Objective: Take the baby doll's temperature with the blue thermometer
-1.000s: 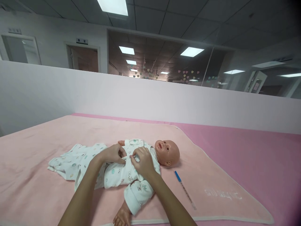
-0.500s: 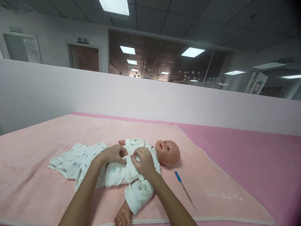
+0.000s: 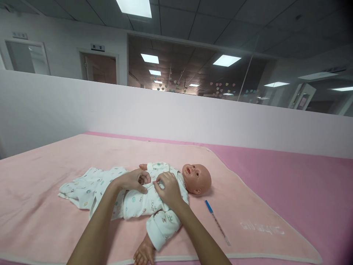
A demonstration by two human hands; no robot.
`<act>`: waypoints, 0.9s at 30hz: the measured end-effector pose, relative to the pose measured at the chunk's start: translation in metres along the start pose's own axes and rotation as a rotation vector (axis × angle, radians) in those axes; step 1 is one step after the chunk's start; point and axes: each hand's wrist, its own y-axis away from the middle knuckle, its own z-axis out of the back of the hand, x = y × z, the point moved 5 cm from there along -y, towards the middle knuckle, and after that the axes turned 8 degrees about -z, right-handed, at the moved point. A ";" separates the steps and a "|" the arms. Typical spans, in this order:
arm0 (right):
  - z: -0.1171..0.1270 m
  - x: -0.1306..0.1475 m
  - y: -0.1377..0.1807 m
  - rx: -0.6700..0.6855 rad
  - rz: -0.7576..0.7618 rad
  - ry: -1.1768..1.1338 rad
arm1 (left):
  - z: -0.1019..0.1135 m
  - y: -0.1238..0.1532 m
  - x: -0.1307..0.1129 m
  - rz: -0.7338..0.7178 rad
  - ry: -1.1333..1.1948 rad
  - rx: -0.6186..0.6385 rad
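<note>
A baby doll [image 3: 196, 178] lies on its back on a pale pink blanket [image 3: 49, 165], head to the right. It wears a white printed romper [image 3: 140, 201]. My left hand [image 3: 132, 180] and my right hand [image 3: 167, 188] meet over the doll's chest. Both pinch the romper's front edges with curled fingers. The doll's near arm in its sleeve [image 3: 162, 226] reaches toward me, its bare hand [image 3: 144, 254] at the blanket's near edge.
A thin thermometer with a blue tip [image 3: 217, 222] lies on the blanket right of the doll. The blanket covers a brighter pink surface [image 3: 298, 184]. A white partition wall [image 3: 165, 114] runs behind it.
Both hands stay on the doll's chest; the fingers have shifted only slightly along the romper's front. The view has barely moved.
</note>
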 end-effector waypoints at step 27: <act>0.000 0.000 0.000 -0.004 -0.001 -0.007 | -0.002 0.001 -0.012 -0.036 0.164 0.011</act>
